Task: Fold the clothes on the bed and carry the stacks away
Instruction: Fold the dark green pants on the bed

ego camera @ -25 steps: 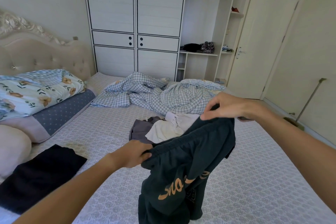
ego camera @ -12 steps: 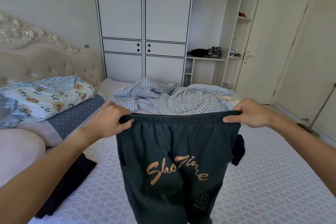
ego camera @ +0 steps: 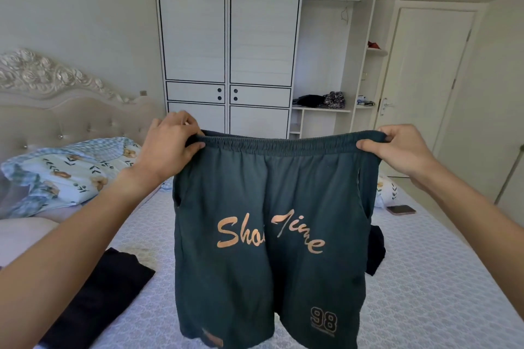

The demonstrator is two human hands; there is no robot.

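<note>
The left hand (ego camera: 170,144) and right hand (ego camera: 397,150) each pinch an end of the waistband, holding the dark green shorts (ego camera: 269,235) spread in the air above the bed (ego camera: 425,278). The shorts hide the clothes behind them. A folded black garment (ego camera: 96,292) lies left, a phone (ego camera: 401,210) right. A white wardrobe (ego camera: 226,51) stands beyond.

Single head-worn view, facing forward along the bed (ego camera: 425,278), wardrobe (ego camera: 226,37) beyond
</note>
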